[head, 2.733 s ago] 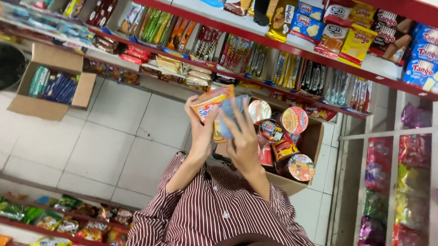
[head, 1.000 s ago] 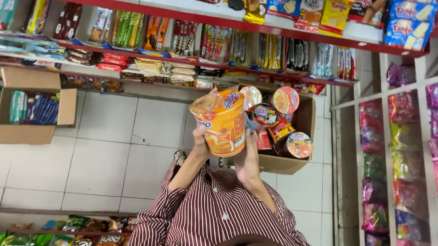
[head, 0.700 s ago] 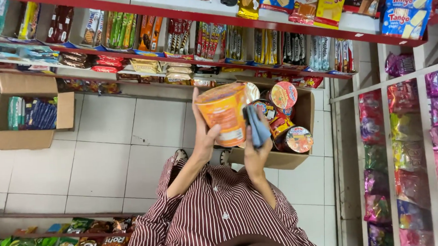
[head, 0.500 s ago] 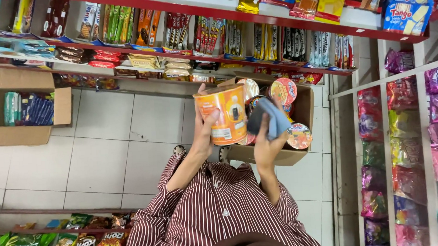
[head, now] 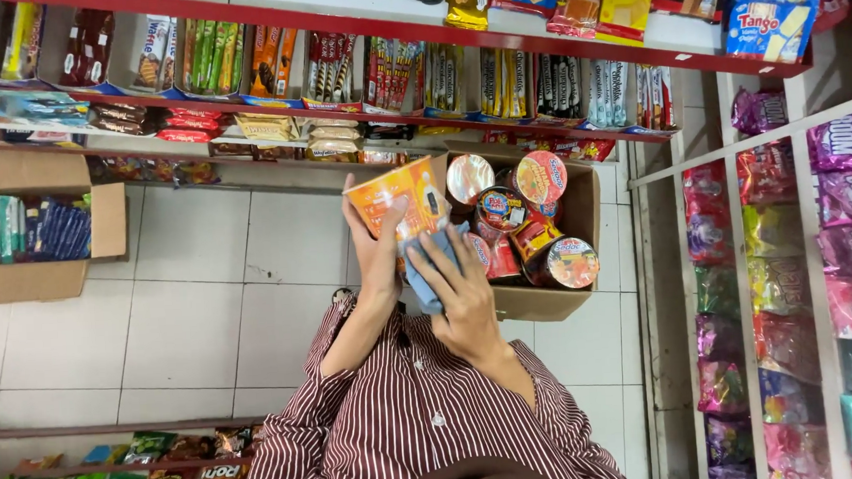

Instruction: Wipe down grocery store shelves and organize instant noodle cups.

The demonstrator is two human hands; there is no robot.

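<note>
I see the left hand [head: 380, 247] wrapped round an orange noodle cup [head: 400, 200], lid end toward the cam, bright printed wall. Right hand [head: 463, 291] presses a blue cloth [head: 434, 258] to its side. Cup sits just left of the cardboard box [head: 565, 295] w/ more cups.

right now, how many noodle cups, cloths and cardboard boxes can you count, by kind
orange cup held in the left hand: 1
boxed cups that show in the near box: 6
blue cloth in the right hand: 1
cardboard boxes, with the far box: 2
total: 10
</note>
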